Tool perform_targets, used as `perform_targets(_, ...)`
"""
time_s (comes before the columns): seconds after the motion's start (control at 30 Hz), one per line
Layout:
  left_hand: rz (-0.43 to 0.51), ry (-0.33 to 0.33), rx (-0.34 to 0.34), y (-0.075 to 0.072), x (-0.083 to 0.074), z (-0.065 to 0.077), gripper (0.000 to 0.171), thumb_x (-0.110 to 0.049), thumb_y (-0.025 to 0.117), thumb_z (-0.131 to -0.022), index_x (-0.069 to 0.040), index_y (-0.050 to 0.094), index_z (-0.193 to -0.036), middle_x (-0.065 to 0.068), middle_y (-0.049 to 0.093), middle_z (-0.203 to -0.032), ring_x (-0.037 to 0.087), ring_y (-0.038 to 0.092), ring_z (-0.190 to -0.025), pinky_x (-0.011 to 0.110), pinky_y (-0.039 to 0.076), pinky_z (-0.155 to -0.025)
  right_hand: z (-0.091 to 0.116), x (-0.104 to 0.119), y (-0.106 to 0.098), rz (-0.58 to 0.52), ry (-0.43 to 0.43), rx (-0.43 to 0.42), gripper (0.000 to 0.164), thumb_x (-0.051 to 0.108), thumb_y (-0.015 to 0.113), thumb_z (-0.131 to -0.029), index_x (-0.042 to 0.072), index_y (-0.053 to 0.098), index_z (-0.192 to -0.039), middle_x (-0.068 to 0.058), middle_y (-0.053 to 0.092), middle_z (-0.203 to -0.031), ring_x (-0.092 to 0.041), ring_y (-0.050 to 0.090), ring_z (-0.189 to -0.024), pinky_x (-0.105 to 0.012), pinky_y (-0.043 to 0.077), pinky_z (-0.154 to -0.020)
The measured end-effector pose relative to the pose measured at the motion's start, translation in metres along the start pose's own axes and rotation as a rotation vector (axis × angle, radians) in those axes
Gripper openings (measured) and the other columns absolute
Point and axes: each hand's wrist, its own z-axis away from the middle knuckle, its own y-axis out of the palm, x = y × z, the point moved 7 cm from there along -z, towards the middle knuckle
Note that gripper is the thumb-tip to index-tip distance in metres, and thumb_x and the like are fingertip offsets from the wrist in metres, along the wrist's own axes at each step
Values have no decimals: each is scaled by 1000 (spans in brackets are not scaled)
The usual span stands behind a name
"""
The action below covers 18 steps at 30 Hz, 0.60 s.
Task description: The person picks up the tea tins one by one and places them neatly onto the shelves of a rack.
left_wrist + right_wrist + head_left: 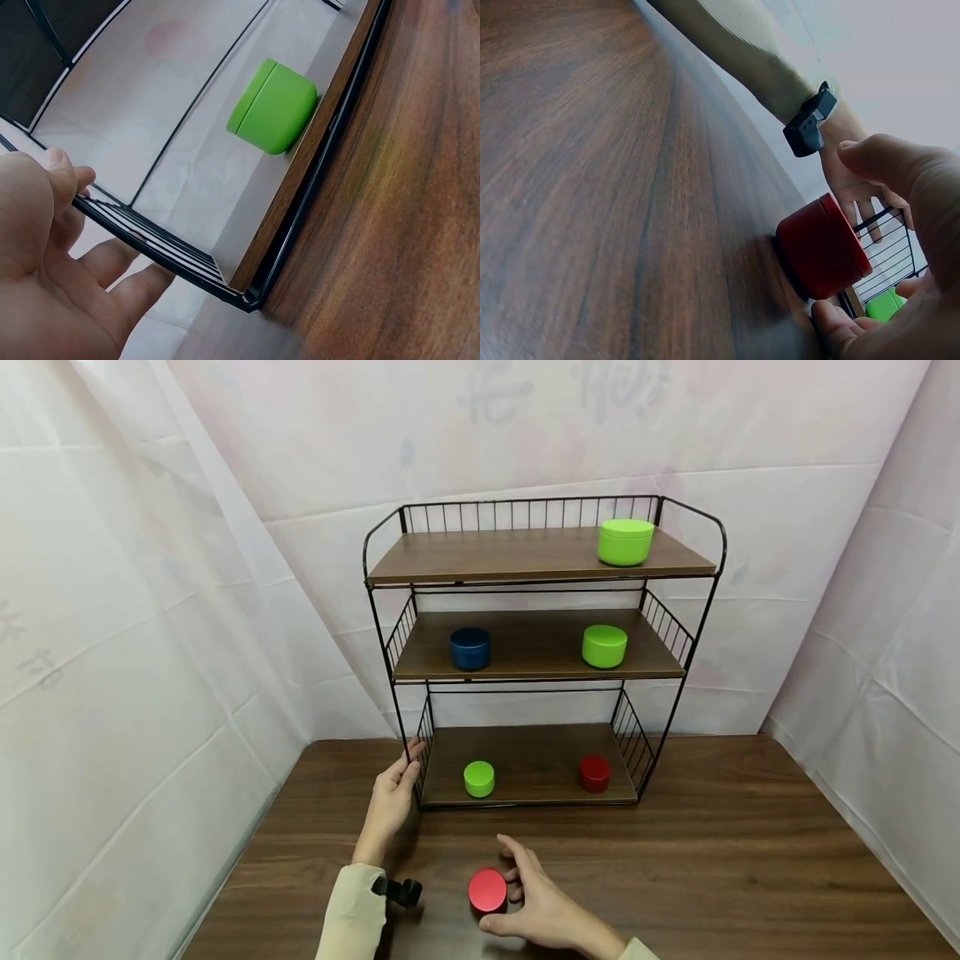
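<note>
My left hand (393, 789) holds the left front post of a three-tier black wire rack (525, 806), thumb on one side and fingers on the other. On the table in front of the rack stands a round red tin (487, 892) with a lid. Thumb and fingers of my right hand (536, 902) are spread around this tin from the right. In the right wrist view, the thumb is apart from the red tin (821, 247), while a fingertip lies right by its lower edge. A small green tin (274, 109) sits on the bottom shelf, near the left hand.
A dark red tin (594, 773) stands at the bottom shelf's right. The middle shelf carries a blue tin (470, 648) and a green tin (604, 647); a larger green tin (625, 542) is at the top right. White cloth (225, 568) hangs behind and beside the wooden table (750, 860).
</note>
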Motion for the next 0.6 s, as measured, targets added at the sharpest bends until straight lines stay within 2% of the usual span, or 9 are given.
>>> perform_targets(0.2,-5,8,3,1,-1,0,41,-18,48,-111,-7,55,-149,11,41,-163,30,37,-152,48,31,-119,0,1,-2,-31,12,5,101,27,86,-84,8,23,-161,-19,37,-149,-13,50,-108,-23,51,-86)
perform_targets(0.6,-16,-5,0,1,-2,3,42,-20,45,-112,-6,53,-150,13,39,-164,32,35,-152,52,32,-119,-2,-8,-1,-39,29,20,102,33,85,-85,7,23,-162,-22,36,-150,-12,52,-107,-22,49,-86)
